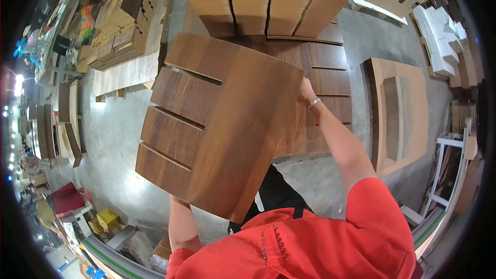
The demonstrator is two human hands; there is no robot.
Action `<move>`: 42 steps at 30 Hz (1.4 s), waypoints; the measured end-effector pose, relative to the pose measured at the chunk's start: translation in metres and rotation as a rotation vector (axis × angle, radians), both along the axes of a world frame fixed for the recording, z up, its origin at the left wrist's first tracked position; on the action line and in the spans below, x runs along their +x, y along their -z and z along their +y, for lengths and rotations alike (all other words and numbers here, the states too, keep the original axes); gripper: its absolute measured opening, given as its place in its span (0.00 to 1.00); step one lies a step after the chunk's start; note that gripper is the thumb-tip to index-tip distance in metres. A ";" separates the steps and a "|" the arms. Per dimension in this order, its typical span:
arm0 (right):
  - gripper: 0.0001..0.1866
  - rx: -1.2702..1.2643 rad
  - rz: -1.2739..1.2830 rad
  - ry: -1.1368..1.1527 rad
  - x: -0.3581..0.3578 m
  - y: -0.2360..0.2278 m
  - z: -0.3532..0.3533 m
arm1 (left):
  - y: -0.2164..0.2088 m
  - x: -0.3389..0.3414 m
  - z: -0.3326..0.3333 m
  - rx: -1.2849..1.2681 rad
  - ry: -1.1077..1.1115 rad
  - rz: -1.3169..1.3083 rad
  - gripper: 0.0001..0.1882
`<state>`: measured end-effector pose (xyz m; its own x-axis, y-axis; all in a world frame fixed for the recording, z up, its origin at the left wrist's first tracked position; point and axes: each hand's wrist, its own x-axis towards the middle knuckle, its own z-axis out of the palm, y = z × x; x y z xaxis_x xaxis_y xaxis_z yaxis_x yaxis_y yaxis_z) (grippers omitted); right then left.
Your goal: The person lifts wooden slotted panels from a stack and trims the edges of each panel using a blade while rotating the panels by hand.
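Observation:
A brown wood-grain panel (248,103) with several slots cut in from its left edge is held up, tilted, in front of me. My right hand (306,92) grips its right edge near the far right corner; a bracelet or watch is on that wrist. At the panel's lower left edge my left hand (179,201) holds from beneath, its fingers hidden behind the board. Below and beyond lies another slotted brown panel (305,62), partly covered by the held one.
Tall stacks of brown boards (248,0) stand at the far side. To the right lies a flat stack with a tan panel (408,119). Cardboard pieces (119,36) are piled at the far left beside a pale board (126,76). A white metal frame (439,170) stands at right.

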<state>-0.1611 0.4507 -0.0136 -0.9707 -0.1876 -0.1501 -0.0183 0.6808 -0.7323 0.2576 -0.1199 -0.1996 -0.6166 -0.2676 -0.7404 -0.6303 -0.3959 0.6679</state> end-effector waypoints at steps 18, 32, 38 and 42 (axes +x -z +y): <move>0.12 -0.190 -0.091 0.419 -0.070 -0.001 0.123 | 0.038 -0.105 0.127 -0.379 -0.401 0.071 0.22; 0.10 -0.369 0.451 -0.838 0.075 -0.219 -0.268 | -0.199 -0.065 0.247 -0.161 -0.752 -0.060 0.09; 0.08 -0.292 0.459 -1.363 0.141 -0.211 -0.327 | -0.217 -0.042 0.241 0.284 -0.985 0.166 0.11; 0.11 -0.246 0.702 -1.587 0.150 -0.204 -0.351 | -0.222 -0.038 0.259 0.187 -1.001 0.138 0.10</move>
